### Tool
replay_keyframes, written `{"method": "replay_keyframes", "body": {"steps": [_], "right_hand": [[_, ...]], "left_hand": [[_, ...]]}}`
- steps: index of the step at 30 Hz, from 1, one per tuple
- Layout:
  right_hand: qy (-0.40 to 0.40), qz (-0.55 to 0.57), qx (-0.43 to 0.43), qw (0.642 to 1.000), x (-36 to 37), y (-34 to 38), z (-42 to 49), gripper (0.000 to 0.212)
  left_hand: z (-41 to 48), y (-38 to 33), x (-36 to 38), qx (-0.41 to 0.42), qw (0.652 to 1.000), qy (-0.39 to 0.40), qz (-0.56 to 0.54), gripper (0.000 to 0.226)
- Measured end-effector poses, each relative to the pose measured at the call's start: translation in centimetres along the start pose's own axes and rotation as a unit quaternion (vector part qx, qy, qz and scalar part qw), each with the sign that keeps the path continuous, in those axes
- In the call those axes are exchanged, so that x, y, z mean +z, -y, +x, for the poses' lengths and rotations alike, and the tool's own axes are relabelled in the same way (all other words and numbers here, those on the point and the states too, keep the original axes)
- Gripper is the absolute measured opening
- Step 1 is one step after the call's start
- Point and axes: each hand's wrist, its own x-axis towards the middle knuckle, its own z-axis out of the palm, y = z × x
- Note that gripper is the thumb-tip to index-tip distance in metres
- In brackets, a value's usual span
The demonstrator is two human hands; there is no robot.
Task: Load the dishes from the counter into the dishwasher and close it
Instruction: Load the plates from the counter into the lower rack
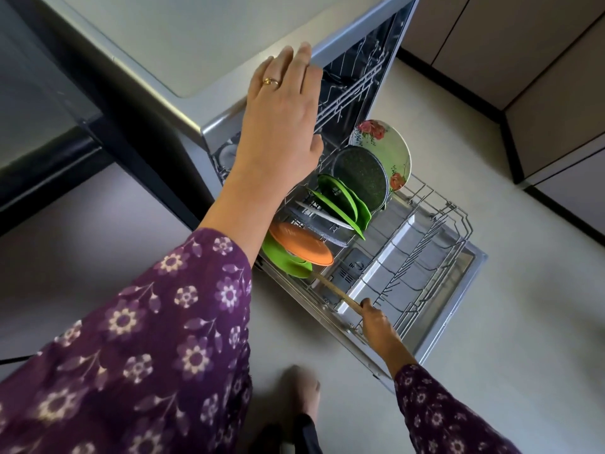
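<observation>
The dishwasher (347, 47) stands open, its lower rack (435, 237) pulled out over the lowered door (471, 267). Upright in the rack stand a floral plate (389, 149), a dark speckled plate (360, 175), green plates (347, 201), a grey plate (324, 217), an orange plate (301, 244) and a green one (284, 260) beneath it. My left hand (281, 109) rests flat on the dishwasher's top front edge, fingers apart, holding nothing. My right hand (376, 322) grips the end of a long wooden utensil (337, 291) that reaches toward the orange plate.
A pale counter (183, 31) runs along the top left. Cabinet fronts (537, 60) with a dark plinth line the right. My foot (302, 391) stands on the pale floor just before the open door. The right half of the rack holds bare tines.
</observation>
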Motion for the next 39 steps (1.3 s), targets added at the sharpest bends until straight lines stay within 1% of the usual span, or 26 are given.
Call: {"method": "replay_keyframes", "body": {"steps": [6, 12, 14, 17, 20, 21, 22, 23, 25, 26, 27, 29, 30, 32, 35, 39], "right_hand": [[-0.001, 0.025, 0.013, 1.0, 0.5, -1.9, -0.3, 0.016], [0.001, 0.02, 0.023, 1.0, 1.7, -2.0, 0.5, 0.017], [-0.001, 0.046, 0.036, 0.998, 2.2, -2.1, 0.9, 0.017], [0.0, 0.064, 0.062, 0.996, 4.0, -3.9, 0.6, 0.021], [0.004, 0.072, 0.072, 0.995, 5.9, -5.8, 0.2, 0.019], [0.002, 0.08, 0.072, 0.994, 6.0, -6.0, 0.1, 0.021], [-0.002, 0.084, 0.071, 0.994, 5.9, -6.0, 0.0, 0.027], [-0.011, 0.08, 0.06, 0.995, 5.6, -5.8, -0.1, 0.038], [-0.036, 0.053, 0.006, 0.998, 5.0, -5.2, -0.3, 0.065], [-0.039, 0.039, -0.021, 0.998, 4.7, -4.8, -0.5, 0.071], [-0.032, 0.019, -0.044, 0.998, 4.5, -4.5, -0.8, 0.07], [-0.017, -0.03, -0.06, 0.998, 4.2, -4.0, -1.3, 0.051], [-0.023, -0.042, -0.045, 0.998, 4.2, -3.9, -1.6, 0.042], [-0.042, -0.035, 0.002, 0.999, 4.1, -3.9, -2.1, 0.032], [-0.036, -0.017, 0.034, 0.999, 3.9, -3.7, -2.2, 0.026], [-0.025, 0.049, 0.068, 0.996, 3.2, -4.0, -0.7, 0.025]], "left_hand": [[0.0, -0.1, 0.0, -0.003, 1.0, -0.008, 0.005, 0.068], [0.0, 0.0, 0.2, -0.004, 1.0, -0.015, -0.001, 0.065], [0.0, 0.0, 0.3, -0.005, 1.0, -0.019, 0.0, 0.065], [-0.1, 0.0, 0.4, -0.003, 1.0, -0.019, 0.004, 0.066], [-0.1, -0.1, 0.4, -0.002, 1.0, -0.017, 0.01, 0.066], [-0.1, -0.2, 0.5, -0.002, 1.0, -0.018, 0.013, 0.066], [-0.1, -0.2, 0.5, -0.003, 1.0, -0.019, 0.015, 0.066], [0.0, -0.2, 0.5, -0.004, 1.0, -0.02, 0.015, 0.065], [0.0, -0.2, 0.4, -0.007, 1.0, -0.017, 0.007, 0.065], [0.0, -0.3, 0.4, -0.009, 1.0, -0.017, 0.002, 0.065], [0.0, -0.3, 0.3, -0.01, 1.0, -0.017, -0.003, 0.065], [-0.1, -0.3, 0.3, -0.011, 1.0, -0.016, -0.007, 0.065], [0.0, -0.2, 0.2, -0.01, 1.0, -0.015, -0.009, 0.065], [-0.1, -0.2, 0.1, -0.01, 1.0, -0.013, -0.015, 0.065], [-0.1, -0.1, 0.0, -0.009, 1.0, -0.01, -0.022, 0.065], [-0.1, -0.1, -0.1, -0.004, 1.0, -0.01, -0.019, 0.066]]}}
